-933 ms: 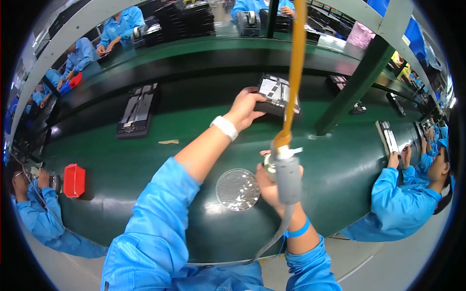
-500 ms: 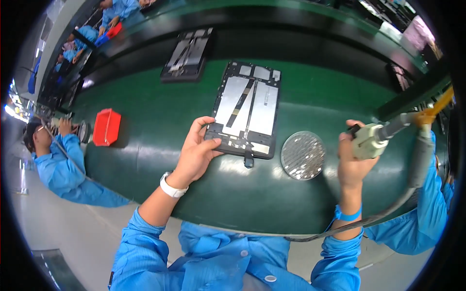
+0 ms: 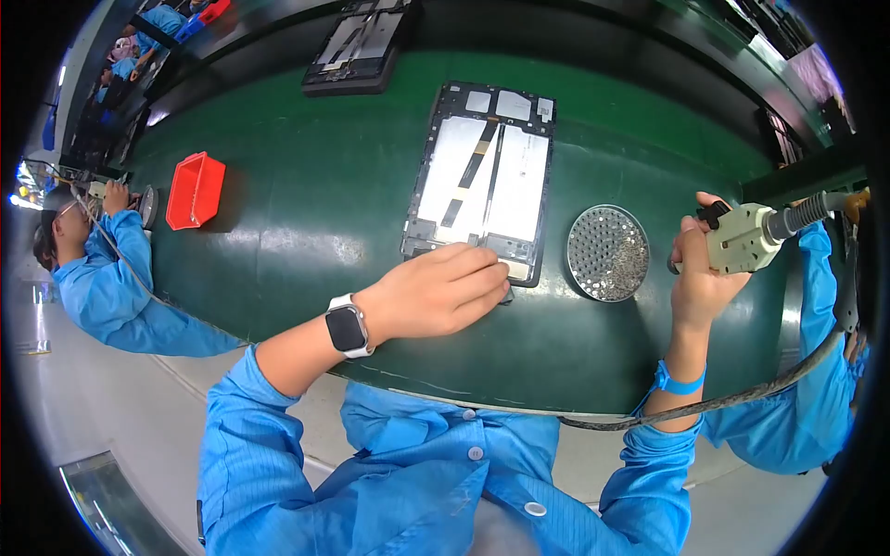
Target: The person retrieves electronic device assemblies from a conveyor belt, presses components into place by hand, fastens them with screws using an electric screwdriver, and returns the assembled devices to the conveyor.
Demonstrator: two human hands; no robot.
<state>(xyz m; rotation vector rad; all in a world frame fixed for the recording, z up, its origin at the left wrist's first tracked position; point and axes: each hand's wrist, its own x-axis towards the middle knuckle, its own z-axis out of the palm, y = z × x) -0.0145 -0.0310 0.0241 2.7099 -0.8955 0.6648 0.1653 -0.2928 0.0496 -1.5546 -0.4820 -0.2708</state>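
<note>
Two hands are at work over one green counter (image 3: 306, 241). The left hand (image 3: 436, 295) lies flat, palm down, with its fingers stretched out and pressing on the near edge of an opened tablet chassis (image 3: 484, 176), which lies lengthwise on the counter at about 12 o'clock from that hand; it grips nothing, only rests there. One smartwatch (image 3: 347, 328) sits on the left wrist. The right hand (image 3: 700, 269) is closed around one pale electric screwdriver (image 3: 742, 237), held above the counter at 3 o'clock from the chassis, with a grey hose running away from it toward the right rim; one blue band (image 3: 679, 380) circles that wrist. Between the two hands, just beside the chassis at its 4 o'clock, lies one round metal dish of small screws (image 3: 607, 253). A second opened chassis (image 3: 357, 48) lies farther off at 11 o'clock, well apart from the first. One red bin (image 3: 195, 190) stands at 9 o'clock on the counter. Beyond it, at the left rim, one co-worker in a blue coat (image 3: 102, 269) bends over the counter's edge, and another blue sleeve (image 3: 816, 371) shows at the right rim.
</note>
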